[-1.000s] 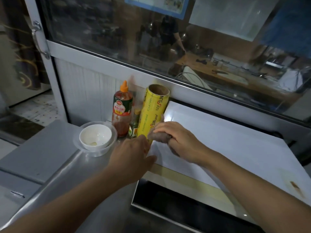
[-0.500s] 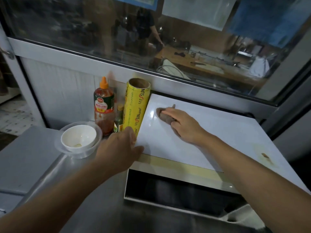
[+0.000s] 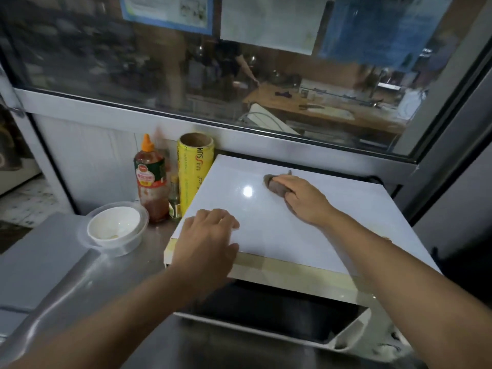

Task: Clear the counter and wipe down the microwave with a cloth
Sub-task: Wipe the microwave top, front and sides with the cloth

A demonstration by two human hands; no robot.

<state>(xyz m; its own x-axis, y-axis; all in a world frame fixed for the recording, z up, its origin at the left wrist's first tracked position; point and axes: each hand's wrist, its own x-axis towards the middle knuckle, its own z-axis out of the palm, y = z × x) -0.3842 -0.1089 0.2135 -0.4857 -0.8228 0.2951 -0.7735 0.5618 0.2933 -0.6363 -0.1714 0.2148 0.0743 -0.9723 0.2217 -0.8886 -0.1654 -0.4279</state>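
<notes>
The white microwave [image 3: 266, 225] sits on the steel counter [image 3: 87, 283] with its dark door facing me. My right hand [image 3: 306, 201] presses a small brown cloth [image 3: 274, 185] onto the far middle of the microwave's top, fingers curled over it. My left hand [image 3: 207, 238] rests on the top's front left corner with its fingers spread flat, holding nothing.
Left of the microwave stand a yellow roll of cling film [image 3: 194, 171], a red sauce bottle [image 3: 150, 182] and a small bottle [image 3: 174, 201]. A white bowl inside a clear plastic container [image 3: 114, 227] sits on the counter. A glass window [image 3: 239, 62] runs behind.
My right hand slid the cloth from the top's far left corner, beside the yellow roll, toward the far middle. My left hand moved from the left edge onto the front left corner.
</notes>
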